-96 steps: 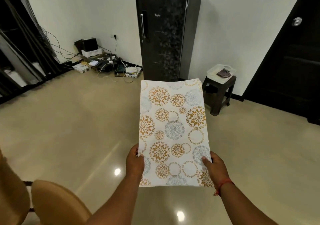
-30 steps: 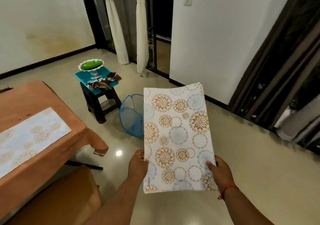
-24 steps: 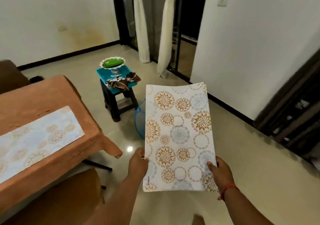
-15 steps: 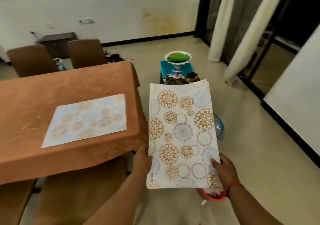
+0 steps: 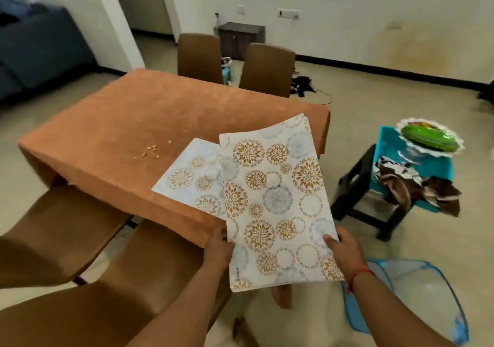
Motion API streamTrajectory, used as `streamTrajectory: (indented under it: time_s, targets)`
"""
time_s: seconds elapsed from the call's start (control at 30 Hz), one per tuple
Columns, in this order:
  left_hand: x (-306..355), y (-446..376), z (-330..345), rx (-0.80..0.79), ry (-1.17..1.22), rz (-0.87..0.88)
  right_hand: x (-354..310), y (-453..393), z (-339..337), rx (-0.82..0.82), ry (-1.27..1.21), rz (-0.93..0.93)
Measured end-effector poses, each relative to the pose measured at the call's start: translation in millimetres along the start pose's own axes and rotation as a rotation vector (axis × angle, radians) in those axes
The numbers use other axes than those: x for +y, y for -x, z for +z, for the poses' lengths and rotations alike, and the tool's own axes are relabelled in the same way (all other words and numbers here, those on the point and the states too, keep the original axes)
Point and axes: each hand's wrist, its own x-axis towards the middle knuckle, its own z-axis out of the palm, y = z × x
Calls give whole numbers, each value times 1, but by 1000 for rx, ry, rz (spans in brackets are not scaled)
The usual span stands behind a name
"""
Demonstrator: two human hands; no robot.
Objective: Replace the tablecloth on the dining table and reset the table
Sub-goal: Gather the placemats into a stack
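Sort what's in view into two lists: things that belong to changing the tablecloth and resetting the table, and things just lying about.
Job:
orange tablecloth
placemat on the table
stack of placemats, held by left hand and right hand
crumbs
green plates
napkins

Lying about:
blue mesh basket
sofa
small cabinet

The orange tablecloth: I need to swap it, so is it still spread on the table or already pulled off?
Spread on. The orange tablecloth covers the top, edges hanging, with a placemat and crumbs on it.
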Motion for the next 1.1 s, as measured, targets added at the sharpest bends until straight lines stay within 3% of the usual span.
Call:
streamTrajectory:
  time_s: [0.37,0.6,0.83,0.97,1.1]
  targets:
    - [10,-105,-31,159,185,-219,-82,-147,94,-169,335,-95]
    - [14,-130,-37,309,235,-372,-134,-220,150,-429,498,-221]
    - [30,-134,13,504,87,-501,-161,-293,174,-626,723,-304]
    - [47,-136,44,559,41,-555,-167,-328,177,-669,900,-382]
    - [56,-134,64,593,12,-612,-160,-343,176,-607,1131,-500]
